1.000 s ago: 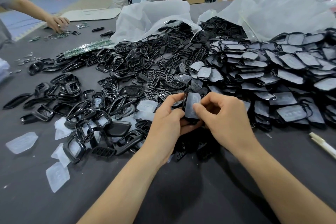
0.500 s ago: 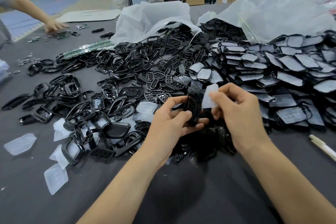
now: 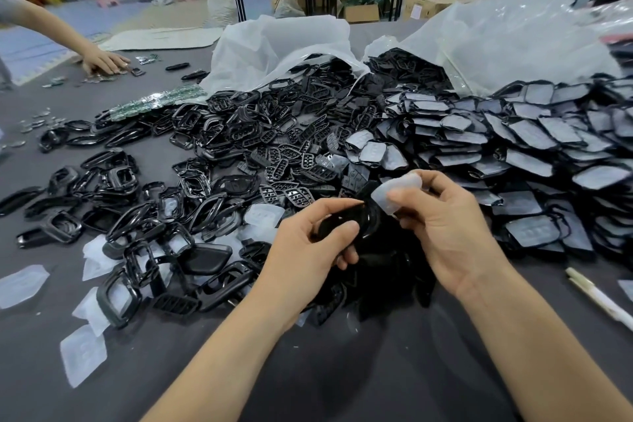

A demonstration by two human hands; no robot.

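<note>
Pad (image 3: 397, 195) lifted off shell (image 3: 339, 217); raised right hand (image 3: 448, 229) pinches pad; left hand (image 3: 306, 252) grips shell.

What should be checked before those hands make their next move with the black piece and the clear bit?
1. Left hand grips the black shell: ok.
2. Right hand pinches the clear pad: ok.
3. Pad fully free of the shell: cannot tell, they overlap in view.
4. A spot for this pad among the loose clear pads on the table to the left: ok.
5. Other person's hand far from the work: ok.
</note>
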